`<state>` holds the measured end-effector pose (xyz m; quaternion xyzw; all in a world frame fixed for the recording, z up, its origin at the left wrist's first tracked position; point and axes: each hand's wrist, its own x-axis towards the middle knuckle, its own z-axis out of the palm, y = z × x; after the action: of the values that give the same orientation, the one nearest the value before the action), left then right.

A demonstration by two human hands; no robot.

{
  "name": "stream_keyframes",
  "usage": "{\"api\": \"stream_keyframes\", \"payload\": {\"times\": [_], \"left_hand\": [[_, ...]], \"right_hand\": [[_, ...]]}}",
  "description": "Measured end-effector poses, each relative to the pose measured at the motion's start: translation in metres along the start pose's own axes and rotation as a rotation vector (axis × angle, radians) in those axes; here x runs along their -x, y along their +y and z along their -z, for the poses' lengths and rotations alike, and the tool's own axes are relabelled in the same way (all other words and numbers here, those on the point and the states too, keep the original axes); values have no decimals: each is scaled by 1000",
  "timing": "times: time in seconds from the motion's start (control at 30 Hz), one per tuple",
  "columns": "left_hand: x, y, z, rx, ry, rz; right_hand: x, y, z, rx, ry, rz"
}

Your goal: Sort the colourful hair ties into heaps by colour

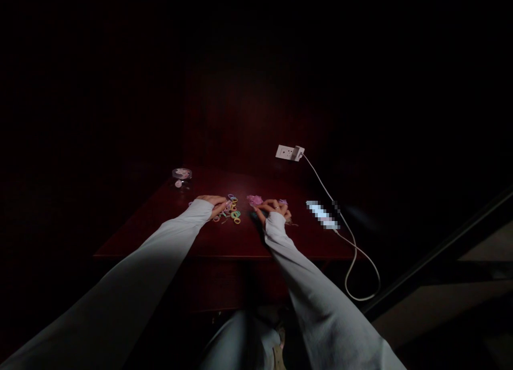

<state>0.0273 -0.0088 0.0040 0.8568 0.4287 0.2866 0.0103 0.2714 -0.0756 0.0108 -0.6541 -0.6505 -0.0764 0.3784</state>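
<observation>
Small hair ties (234,215) in yellow, green, blue and other colours lie in a loose heap on the dark red table. My left hand (215,203) reaches into this heap from the left, its fingers and thumb drawn together among the ties; what they pinch is too small to make out. Just right of the heap is a bunch of pink hair ties (254,199). My right hand (274,207) rests beside the pink bunch, thumb and index fingertips close together at its lower edge. Whatever sits between those tips is hidden. Purple ties (283,202) show behind the right hand's fingers.
A clear round container (181,178) with pink items stands at the table's (160,231) far left. On the right lies a lit, blurred-out phone (323,215). Its white cable (355,247) loops past the table's edge and up to a charger (297,153) in the wall socket (285,152).
</observation>
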Motion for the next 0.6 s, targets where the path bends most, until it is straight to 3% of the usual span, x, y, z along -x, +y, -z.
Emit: {"api": "stream_keyframes", "payload": {"times": [0.17,0.27,0.5,0.6], "left_hand": [[3,1,3,33,-2,-14],[3,1,2,43,-2,-3],[0,-5,-9,2,27,30],[1,-8,-9,3,36,-1]], "right_hand": [[-2,69,45,219,60,-166],[5,93,64,333,46,-189],[14,97,71,431,-49,-139],[13,98,70,418,-32,-226]]}}
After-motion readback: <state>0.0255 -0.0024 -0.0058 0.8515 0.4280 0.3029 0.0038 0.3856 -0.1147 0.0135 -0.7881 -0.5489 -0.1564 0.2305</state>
